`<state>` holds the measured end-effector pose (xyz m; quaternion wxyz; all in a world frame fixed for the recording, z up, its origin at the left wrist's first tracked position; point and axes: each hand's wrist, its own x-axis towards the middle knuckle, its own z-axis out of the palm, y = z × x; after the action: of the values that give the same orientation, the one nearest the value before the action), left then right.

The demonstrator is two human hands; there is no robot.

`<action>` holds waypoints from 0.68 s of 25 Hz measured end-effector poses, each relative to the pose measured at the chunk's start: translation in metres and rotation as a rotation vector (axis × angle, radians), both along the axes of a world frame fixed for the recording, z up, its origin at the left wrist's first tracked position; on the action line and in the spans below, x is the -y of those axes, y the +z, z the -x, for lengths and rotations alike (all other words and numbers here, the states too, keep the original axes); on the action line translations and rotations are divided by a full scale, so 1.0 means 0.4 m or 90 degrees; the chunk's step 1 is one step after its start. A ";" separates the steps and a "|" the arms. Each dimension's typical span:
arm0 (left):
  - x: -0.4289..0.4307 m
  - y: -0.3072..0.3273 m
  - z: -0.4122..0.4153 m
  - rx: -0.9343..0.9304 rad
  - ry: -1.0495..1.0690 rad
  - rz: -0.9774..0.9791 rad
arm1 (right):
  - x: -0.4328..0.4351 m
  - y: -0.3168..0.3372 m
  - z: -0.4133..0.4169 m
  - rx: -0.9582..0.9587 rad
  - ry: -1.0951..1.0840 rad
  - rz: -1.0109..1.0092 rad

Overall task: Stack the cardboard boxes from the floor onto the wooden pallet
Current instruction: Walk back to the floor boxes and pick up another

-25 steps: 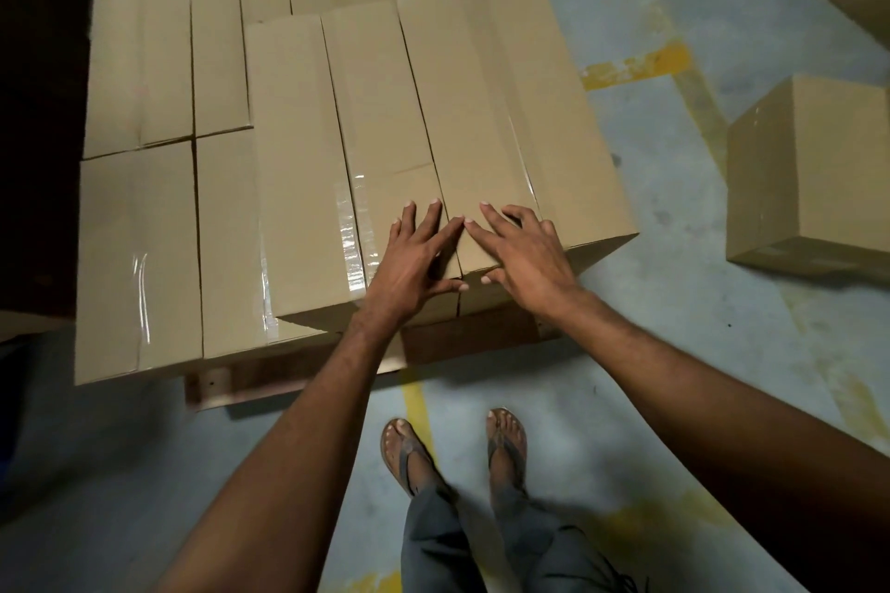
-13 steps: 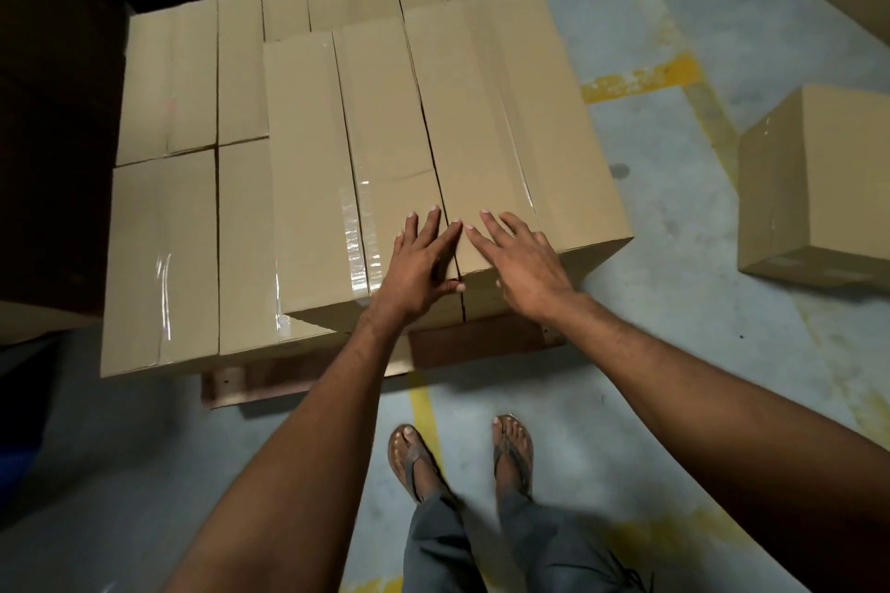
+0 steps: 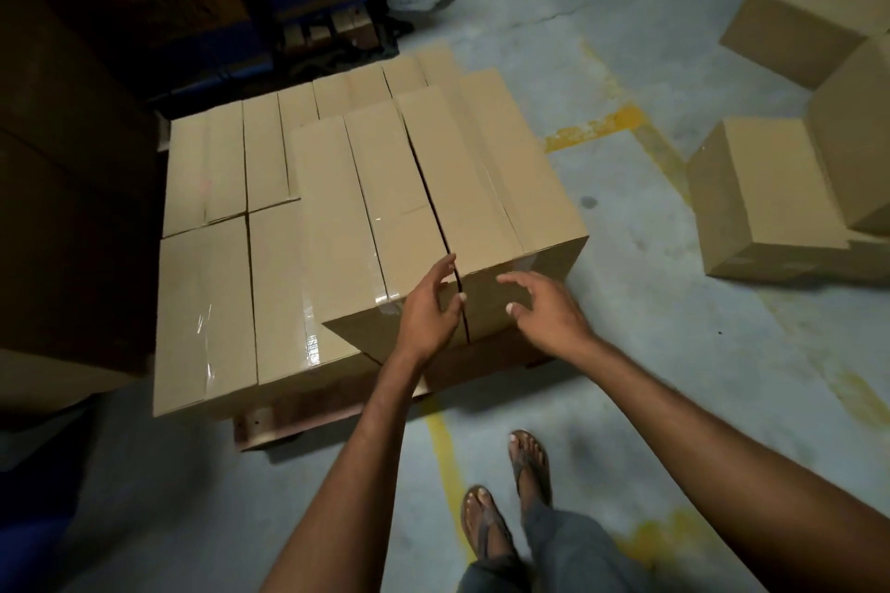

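Your left hand and right hand are at the front edge of the upper cardboard boxes on the wooden pallet, fingers loose and apart, holding nothing; I think the boxes sit squared. More floor boxes wait on your right; the path looks free.

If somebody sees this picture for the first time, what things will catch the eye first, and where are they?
First, the block of stacked cardboard boxes on the wooden pallet, filling the centre-left. Next, the left hand and right hand, both open, at the near corner of the top layer. Then the loose boxes scattered on the floor at the right.
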<state>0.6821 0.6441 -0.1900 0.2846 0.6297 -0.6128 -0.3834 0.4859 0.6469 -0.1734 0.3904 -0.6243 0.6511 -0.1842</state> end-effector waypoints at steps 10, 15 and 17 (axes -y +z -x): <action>-0.233 0.246 0.243 -0.217 0.064 0.087 | -0.288 0.244 0.214 0.291 -0.266 0.061; -0.274 0.316 0.532 -0.288 -0.057 0.078 | -0.372 0.306 0.509 0.341 -0.423 0.129; -0.273 0.337 0.679 -0.317 -0.092 0.074 | -0.400 0.327 0.632 0.345 -0.446 0.143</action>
<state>0.4103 0.7534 -0.0553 0.4341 0.4533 -0.5880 -0.5102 0.2332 0.8068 -0.0424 0.3910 -0.3337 0.6734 -0.5313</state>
